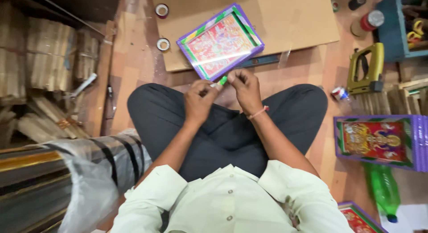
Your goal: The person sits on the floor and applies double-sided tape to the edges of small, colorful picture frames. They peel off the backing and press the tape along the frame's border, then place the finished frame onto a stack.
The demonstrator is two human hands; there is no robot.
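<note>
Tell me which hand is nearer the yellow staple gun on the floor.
Right. The right hand is over the lap, on the same side as the yellow staple gun but well apart from it; the left hand is farther, beyond the right.

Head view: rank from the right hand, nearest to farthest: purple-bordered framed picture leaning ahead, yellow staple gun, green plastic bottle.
From the right hand:
1. Purple-bordered framed picture, just ahead, above the knuckles.
2. Yellow staple gun, off to the right on the floor.
3. Green plastic bottle, lower right, beside the knee.
</note>
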